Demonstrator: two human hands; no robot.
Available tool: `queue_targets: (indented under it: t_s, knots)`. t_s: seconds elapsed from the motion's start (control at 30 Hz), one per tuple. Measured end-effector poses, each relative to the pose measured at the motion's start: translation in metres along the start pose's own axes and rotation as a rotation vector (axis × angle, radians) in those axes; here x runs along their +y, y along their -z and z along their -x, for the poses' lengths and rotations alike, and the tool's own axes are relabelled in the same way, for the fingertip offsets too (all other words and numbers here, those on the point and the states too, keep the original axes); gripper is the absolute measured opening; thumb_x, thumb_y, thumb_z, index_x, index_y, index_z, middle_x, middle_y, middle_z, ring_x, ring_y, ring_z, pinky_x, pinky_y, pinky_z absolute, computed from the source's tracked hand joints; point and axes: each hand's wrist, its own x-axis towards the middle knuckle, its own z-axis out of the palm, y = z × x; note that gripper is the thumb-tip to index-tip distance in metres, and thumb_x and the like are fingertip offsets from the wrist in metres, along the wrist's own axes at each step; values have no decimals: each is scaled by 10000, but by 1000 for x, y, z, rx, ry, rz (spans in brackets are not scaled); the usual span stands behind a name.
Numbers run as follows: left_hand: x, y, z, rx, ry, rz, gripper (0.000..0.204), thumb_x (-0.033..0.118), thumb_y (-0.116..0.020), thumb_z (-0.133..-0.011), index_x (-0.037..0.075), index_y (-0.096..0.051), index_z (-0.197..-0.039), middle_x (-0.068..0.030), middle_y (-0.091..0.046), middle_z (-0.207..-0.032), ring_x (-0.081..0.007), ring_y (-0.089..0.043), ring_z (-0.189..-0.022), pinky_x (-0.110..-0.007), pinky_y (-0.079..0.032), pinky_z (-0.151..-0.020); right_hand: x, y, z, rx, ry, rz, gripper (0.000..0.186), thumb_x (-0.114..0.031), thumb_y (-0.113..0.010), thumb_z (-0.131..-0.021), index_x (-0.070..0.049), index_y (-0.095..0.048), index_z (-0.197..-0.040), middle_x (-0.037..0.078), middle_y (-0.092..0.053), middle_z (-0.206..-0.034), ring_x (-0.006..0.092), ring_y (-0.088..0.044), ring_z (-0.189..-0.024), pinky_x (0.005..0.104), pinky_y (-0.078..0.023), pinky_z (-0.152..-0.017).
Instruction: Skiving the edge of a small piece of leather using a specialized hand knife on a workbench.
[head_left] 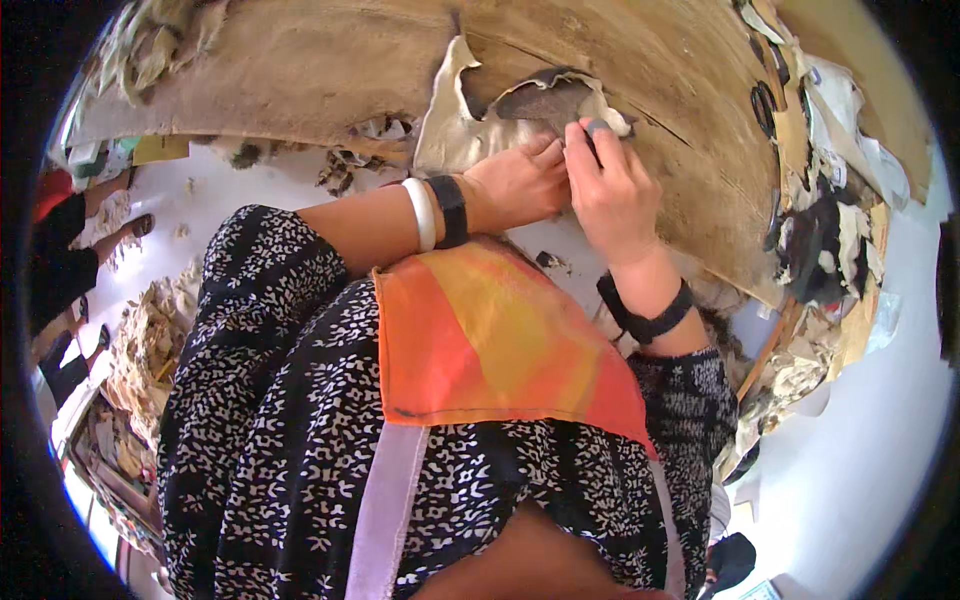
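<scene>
A cream piece of hide [447, 132] with a patch of dark grey-brown fur [545, 104] lies at the near edge of a worn wooden board [690, 110]. My left hand [520, 182] is closed on the hide's near edge, fingers pinched together. Right beside it, my right hand [615, 192] is closed too, thumb and fingers pinched at the hide's right end. A small dark grey thing [597, 127] shows at the right fingertips; its kind cannot be made out. The fingers hide the spot where both hands meet.
Black-handled scissors [764, 108] lie at the board's right edge, near heaped hide and fur scraps [825, 240]. Pale fleece scraps [155, 335] pile up on the left by a box of scraps [112, 455]. Another person's legs [70, 260] show at far left.
</scene>
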Motion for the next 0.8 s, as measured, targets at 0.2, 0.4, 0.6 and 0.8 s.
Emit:
queue_targets:
  t_s: [0.2,0.4,0.6,0.8]
  knots:
    - [-23,19,7,205,73,-12,386,224,-566,-817,25,-597,-1147,-120,-595,-1202,-300,-497,-1232,-407,-405,-1056,4,27,-34,-43,-117,-359,229,-119,-641,-855,-85,-683,-1078,84,-657,-1003,258,-671,-869,373,-559,-702]
    - [-30,42,24,128,52,131,487,249,-602,-815,-14,-545,-1221,-172,-553,-1288,-318,-476,-1283,-383,-366,-1089,-2,57,-15,-68,9,-145,298,-106,-653,-818,-112,-678,-1115,38,-637,-997,230,-660,-834,322,-560,-654]
    - [-22,22,21,45,-26,31,481,273,-601,-799,12,-548,-1199,-148,-550,-1302,-315,-457,-1305,-396,-353,-1108,-8,7,-37,-85,-5,-9,309,-109,-572,-842,-99,-634,-1145,66,-626,-1043,267,-662,-870,341,-570,-664]
    - [-20,16,22,180,11,21,724,314,-729,-709,-31,-486,-1298,-164,-532,-1325,-291,-481,-1293,-373,-378,-1081,-6,54,-28,-29,-42,-221,248,-73,-631,-834,-98,-688,-1074,64,-638,-992,267,-661,-840,348,-550,-668]
